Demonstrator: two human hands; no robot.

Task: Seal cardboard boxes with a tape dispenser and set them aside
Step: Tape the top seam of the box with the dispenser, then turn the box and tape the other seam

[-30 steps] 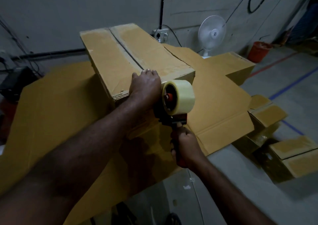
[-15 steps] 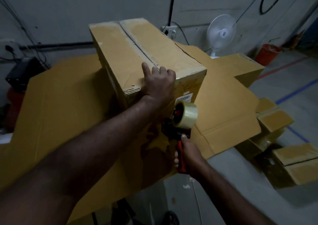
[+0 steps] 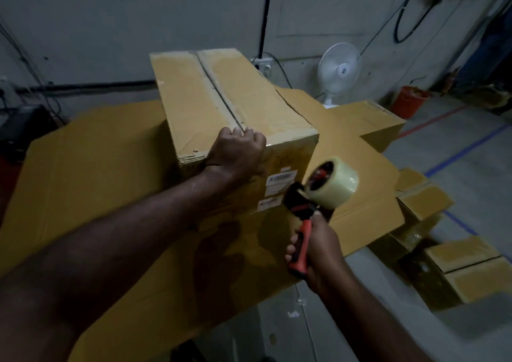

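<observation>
Cardboard box [image 3: 221, 106] stands on flattened cardboard [image 3: 97, 173]; our left hand [image 3: 235, 153] curls over its near top edge, our right hand [image 3: 318, 250] grips the tape dispenser [image 3: 329, 187]; we judge it stiff but bulky, best held at edges.

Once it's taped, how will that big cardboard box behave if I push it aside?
The cardboard box is long with a broad base, so it should slide rather than tip. It sits on a flattened cardboard sheet, probably adding drag. Its near top corner looks frayed, so the walls may flex under the left hand.
</observation>
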